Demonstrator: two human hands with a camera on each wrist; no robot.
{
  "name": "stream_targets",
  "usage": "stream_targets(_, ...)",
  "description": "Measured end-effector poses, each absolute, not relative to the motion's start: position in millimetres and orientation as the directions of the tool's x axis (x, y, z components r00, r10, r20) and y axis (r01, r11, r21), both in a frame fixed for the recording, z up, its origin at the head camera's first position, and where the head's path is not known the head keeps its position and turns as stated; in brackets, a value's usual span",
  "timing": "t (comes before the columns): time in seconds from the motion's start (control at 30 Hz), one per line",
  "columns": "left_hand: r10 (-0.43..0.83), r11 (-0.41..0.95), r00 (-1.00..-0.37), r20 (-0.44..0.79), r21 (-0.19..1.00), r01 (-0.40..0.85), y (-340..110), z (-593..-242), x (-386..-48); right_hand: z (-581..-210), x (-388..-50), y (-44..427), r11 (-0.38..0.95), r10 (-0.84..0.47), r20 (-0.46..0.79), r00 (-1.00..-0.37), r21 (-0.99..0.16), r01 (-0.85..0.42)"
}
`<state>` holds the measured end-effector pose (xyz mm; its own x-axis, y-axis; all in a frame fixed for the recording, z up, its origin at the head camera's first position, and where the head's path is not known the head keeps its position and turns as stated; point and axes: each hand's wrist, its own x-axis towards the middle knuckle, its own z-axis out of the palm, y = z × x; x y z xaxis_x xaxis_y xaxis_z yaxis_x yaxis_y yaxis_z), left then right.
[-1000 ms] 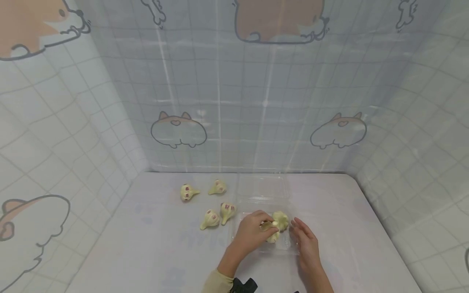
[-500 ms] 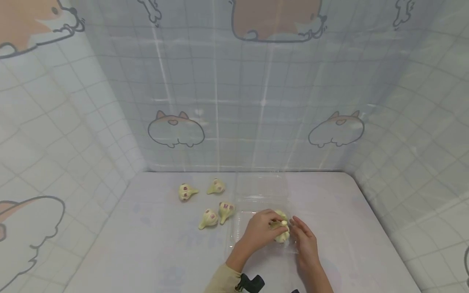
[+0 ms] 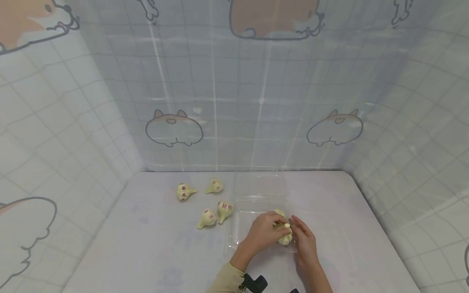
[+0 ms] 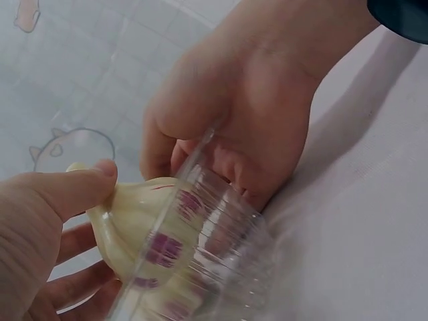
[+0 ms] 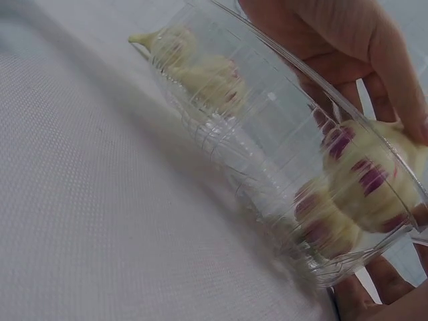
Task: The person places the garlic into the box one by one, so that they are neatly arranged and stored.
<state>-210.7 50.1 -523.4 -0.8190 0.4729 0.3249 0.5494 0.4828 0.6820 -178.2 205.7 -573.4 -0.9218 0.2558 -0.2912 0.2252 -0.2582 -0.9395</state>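
Observation:
My left hand point(image 3: 265, 231) reaches into a clear plastic box point(image 3: 239, 228) and pinches the neck of a garlic bulb point(image 3: 285, 238). In the left wrist view the bulb point(image 4: 137, 221), cream with purple patches, is tilted, thumb on its neck. Another garlic bulb point(image 5: 326, 221) sits beside it in the box, partly hidden by the left hand in the head view. My right hand point(image 3: 307, 242) rests against the box's right side, fingers loosely extended; its fingers point(image 5: 388, 281) are partly hidden at that end in the right wrist view.
Several garlic bulbs lie left of the box: two nearer ones point(image 3: 207, 218) point(image 3: 225, 211) and two farther back point(image 3: 185, 191) point(image 3: 215, 186). The box's transparent lid point(image 3: 260, 185) lies folded back behind it. A patterned curtain point(image 3: 234, 101) stands behind the white table point(image 3: 165, 240).
My left hand has moved right with the garlic bulb, bringing it to the box's right end beside the other bulb. The right hand stays almost still. The head view has shifted slightly.

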Motion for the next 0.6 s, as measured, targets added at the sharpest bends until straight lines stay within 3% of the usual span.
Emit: stream_targets(0.6, 0.492, 0.511, -0.831, 0.259, 0.687, 0.517, 49.8, -531.3, -210.8, -570.3, -174.2, 204.5, -0.267, 0.246, -0.273, -0.930, -0.941, 0.206)
